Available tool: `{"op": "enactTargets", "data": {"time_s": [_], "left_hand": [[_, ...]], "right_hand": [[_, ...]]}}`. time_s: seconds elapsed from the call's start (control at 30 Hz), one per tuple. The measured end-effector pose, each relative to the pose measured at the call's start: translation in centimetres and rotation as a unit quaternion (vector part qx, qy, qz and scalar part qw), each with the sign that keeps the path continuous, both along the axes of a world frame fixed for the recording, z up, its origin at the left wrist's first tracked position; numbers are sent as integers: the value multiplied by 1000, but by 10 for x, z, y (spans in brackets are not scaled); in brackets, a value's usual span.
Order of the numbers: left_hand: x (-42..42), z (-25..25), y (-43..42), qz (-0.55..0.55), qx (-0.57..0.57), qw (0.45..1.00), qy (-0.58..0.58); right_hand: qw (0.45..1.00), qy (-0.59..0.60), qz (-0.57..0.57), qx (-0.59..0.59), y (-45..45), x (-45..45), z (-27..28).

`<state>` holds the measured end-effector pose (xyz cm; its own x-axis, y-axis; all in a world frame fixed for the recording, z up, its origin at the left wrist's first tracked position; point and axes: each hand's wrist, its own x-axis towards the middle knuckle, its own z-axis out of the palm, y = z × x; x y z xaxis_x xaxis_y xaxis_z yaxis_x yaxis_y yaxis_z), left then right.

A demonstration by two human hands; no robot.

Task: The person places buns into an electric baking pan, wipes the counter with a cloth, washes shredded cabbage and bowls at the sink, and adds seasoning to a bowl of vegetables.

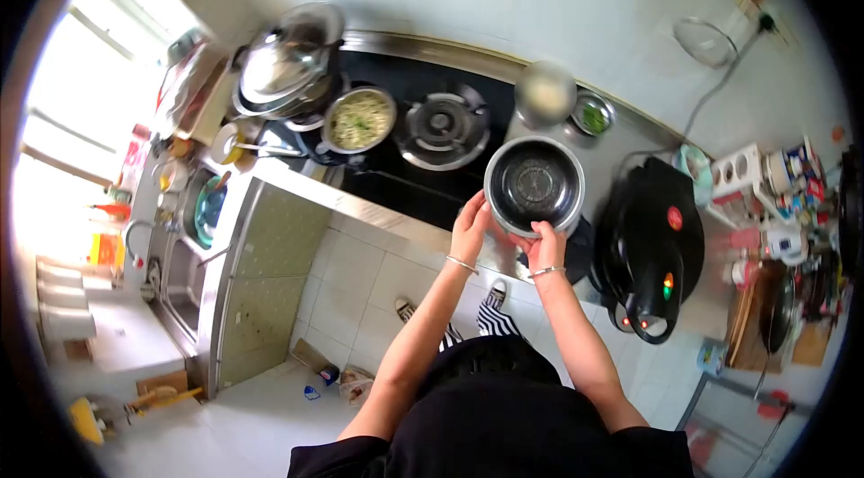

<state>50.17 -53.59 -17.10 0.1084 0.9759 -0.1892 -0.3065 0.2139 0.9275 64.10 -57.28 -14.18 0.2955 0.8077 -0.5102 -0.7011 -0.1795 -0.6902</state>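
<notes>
A round metal bowl [536, 183] with a dark, shiny inside and a pale rim is held in front of me at the counter's edge. My left hand [470, 224] grips its lower left rim. On the near side, my right hand [545, 248] is closed on the rim with the thumb on top. The bowl tips toward me, so its inside shows. Just behind it stand a blurred bowl of something pale [545, 93] and a small metal bowl of chopped greens [593, 113].
Left of the bare gas burner [442, 129] sits a pot of noodles [358, 121] with greens. A large lidded steamer [284, 68] stands farther left. A black electric griddle [652, 239] with lit lamps is at my right. The sink [184, 284] lies far left.
</notes>
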Motion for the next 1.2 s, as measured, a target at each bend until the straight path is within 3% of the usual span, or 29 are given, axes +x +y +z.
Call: {"op": "enactTargets", "data": {"time_s": [0.13,0.17,0.23,0.3,0.43,0.5,0.6,0.73,0.83,0.9,0.97,1.2], "left_hand": [[-90,14,-16,81,-19,995,-49],[-118,22,-23,113,-17,993,-4],[-188,20,-36,115,-7,993,22],[-256,18,-53,185,30,982,-18],[-393,-1,-97,277,-3,960,-41],[-452,5,-125,302,-24,953,8],[-518,12,-157,356,-122,927,-11],[-586,10,-179,412,-145,897,-70],[-639,-1,-180,457,-160,870,-94],[-676,-6,-173,501,-151,843,-125],[-716,-15,-161,537,-139,816,-164],[-835,-26,-116,607,-138,753,-212]], "right_hand": [[997,-3,73,20,4,-91,-1],[994,-8,105,8,4,-117,-6],[985,-7,170,3,2,-181,-10],[974,-3,227,-15,-1,-251,-14],[939,2,345,-13,-14,-390,-11],[912,21,411,1,-19,-448,-13],[865,0,502,18,-21,-526,-14],[813,-84,576,-12,-20,-624,-19],[742,-117,660,26,-5,-691,-14],[653,-113,748,38,19,-738,-14],[615,-139,774,51,39,-785,-11],[570,-122,812,28,108,-939,-45]]}}
